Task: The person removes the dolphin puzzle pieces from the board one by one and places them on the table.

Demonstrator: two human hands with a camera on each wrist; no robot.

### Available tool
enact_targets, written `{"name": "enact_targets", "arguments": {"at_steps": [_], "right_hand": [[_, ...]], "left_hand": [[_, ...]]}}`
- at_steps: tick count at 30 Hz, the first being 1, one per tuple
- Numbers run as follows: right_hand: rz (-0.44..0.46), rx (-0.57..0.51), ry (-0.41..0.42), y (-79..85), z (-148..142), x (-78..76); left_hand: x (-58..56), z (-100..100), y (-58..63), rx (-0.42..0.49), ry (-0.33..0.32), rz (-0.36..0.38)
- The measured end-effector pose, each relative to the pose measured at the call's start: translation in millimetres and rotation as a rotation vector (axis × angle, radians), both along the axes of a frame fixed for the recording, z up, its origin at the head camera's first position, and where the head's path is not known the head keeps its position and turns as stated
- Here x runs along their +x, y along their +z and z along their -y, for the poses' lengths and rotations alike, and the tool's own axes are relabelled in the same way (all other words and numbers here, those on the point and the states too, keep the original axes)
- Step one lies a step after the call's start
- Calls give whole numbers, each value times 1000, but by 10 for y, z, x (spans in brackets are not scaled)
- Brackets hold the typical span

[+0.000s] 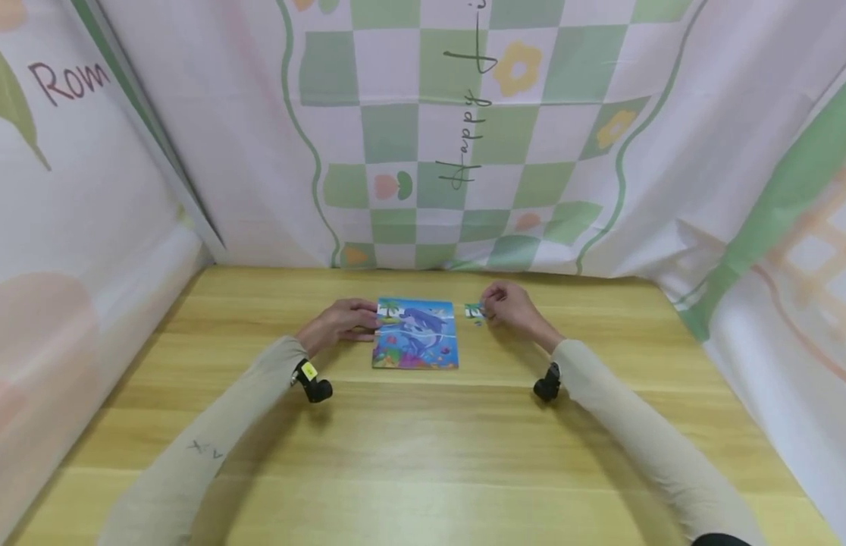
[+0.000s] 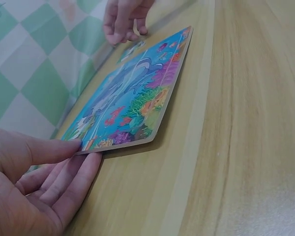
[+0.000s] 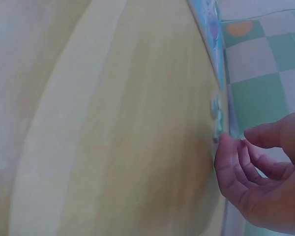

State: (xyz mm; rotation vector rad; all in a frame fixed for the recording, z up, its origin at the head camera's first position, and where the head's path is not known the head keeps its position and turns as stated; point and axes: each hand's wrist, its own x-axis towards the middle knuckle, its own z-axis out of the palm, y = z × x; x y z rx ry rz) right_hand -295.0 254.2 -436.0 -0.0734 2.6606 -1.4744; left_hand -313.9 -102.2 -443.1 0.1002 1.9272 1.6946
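Note:
A dolphin jigsaw puzzle (image 1: pixel 416 334) on a thin board shows sea-life pictures and a palm tree at its top left. My left hand (image 2: pixel 44 182) grips the board's left edge, thumb on top and fingers underneath. In the left wrist view the board (image 2: pixel 132 93) looks slightly tilted. To the board's right, a small puzzle piece (image 1: pixel 473 311) with a palm tree lies on the table. My right hand (image 1: pixel 508 307) is at this piece, fingertips touching or just beside it. The right wrist view shows its thumb apart from the bent fingers (image 3: pixel 231 167), with nothing visible between them.
The wooden table (image 1: pixel 423 447) reaches back to a hanging cloth (image 1: pixel 457 136) with green and white checks, close behind both hands. More cloth hangs at the left and right sides. Each wrist wears a small black camera (image 1: pixel 317 388).

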Motion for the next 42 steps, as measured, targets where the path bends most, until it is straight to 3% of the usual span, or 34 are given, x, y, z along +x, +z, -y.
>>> {"name": "enact_targets", "arguments": {"at_steps": [5, 14, 24, 27, 34, 42], "right_hand": [[-34, 24, 13, 86, 88, 31], [-112, 54, 125, 155, 463, 13], [-93, 150, 185, 172, 831, -56], [-46, 176, 217, 155, 889, -71], [2, 306, 226, 86, 1030, -13], [30, 279, 244, 112, 1133, -46]], "left_hand": [[-5, -27, -8, -4, 13, 18], [-5, -30, 0, 0, 27, 19], [1, -19, -13, -1, 37, 9], [-4, -9, -16, 8, 21, -6], [-37, -50, -24, 38, 7, 0], [-2, 25, -50, 62, 17, 0]]}}
